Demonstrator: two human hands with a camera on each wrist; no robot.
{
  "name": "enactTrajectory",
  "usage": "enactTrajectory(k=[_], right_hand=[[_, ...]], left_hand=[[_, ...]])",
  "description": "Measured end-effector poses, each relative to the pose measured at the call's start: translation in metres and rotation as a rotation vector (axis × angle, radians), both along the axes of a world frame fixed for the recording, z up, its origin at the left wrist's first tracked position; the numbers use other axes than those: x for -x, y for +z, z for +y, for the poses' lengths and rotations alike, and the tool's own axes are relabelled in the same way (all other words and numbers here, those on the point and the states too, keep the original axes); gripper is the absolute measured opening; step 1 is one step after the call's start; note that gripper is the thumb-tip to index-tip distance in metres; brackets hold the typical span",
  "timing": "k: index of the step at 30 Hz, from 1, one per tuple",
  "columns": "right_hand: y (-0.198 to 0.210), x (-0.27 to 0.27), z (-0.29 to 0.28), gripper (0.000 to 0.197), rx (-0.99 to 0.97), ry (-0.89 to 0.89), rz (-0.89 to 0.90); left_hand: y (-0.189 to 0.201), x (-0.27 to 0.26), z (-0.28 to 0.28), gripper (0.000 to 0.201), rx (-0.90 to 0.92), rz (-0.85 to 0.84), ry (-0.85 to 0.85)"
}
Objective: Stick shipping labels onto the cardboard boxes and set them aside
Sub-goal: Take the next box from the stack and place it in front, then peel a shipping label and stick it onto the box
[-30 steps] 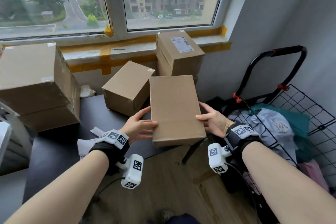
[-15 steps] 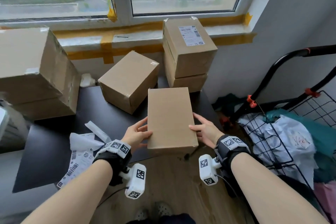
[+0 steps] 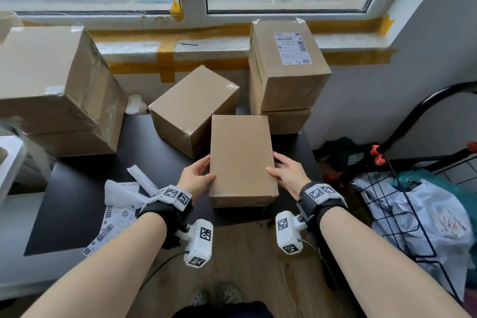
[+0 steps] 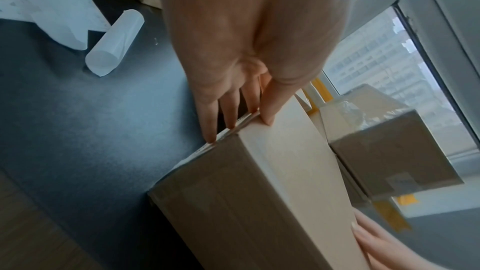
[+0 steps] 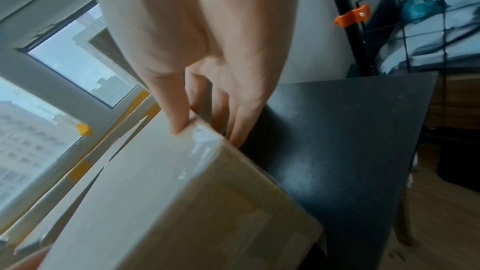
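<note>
A plain unlabelled cardboard box lies flat near the front edge of the black table. My left hand grips its left side, thumb on the top face and fingers down the wall. On the opposite side my right hand grips it the same way. Printed shipping labels and a curl of backing paper lie to the left of the box.
A second plain box sits angled just behind. A labelled box tops a stack at the back right, against the windowsill. Two large boxes stand stacked at the left. A wire cart with bags stands right of the table.
The plain box came down and leftward from beyond the table's right corner onto the tabletop, both hands still on its sides. The view tilted downward.
</note>
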State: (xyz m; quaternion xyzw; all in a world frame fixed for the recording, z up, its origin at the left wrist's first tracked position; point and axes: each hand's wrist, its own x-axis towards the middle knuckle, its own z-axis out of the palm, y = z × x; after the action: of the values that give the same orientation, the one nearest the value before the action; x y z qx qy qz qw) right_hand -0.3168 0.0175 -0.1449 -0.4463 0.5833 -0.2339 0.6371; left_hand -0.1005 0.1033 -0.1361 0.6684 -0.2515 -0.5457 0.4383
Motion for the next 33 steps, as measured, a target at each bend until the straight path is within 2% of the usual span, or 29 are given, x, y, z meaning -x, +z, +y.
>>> enactTrajectory(k=[2,7,10,12,15,18,25,33], right_hand=[[0.005,-0.001,-0.002,0.059,0.086,0.084,0.136],[0.031,-0.012,-0.003,0.048,0.3,0.325,0.586],[0.049,-0.022,-0.003,0.045,0.437,0.453,0.751],[0.061,-0.034,0.0,0.042,0.529,0.553,0.799],[0.07,-0.056,0.005,0.04,0.614,0.68,0.831],[0.074,-0.086,0.017,0.039,0.677,0.735,0.821],[0.069,-0.169,0.056,0.038,0.779,0.869,0.757],[0.04,-0.25,0.112,0.037,0.786,1.094,0.748]], left_hand=[[0.001,-0.001,-0.001,0.056,0.005,-0.168,-0.06],[0.025,-0.008,-0.003,0.048,-0.068,-0.843,-0.4],[0.044,-0.015,-0.001,0.045,-0.105,-1.061,-0.54],[0.055,-0.022,0.006,0.043,-0.12,-1.151,-0.557],[0.064,-0.035,0.017,0.038,-0.135,-1.245,-0.573],[0.068,-0.056,0.036,0.034,-0.145,-1.299,-0.541],[0.061,-0.118,0.09,0.033,-0.182,-1.276,-0.422],[0.027,-0.179,0.167,0.033,-0.309,-1.211,-0.333]])
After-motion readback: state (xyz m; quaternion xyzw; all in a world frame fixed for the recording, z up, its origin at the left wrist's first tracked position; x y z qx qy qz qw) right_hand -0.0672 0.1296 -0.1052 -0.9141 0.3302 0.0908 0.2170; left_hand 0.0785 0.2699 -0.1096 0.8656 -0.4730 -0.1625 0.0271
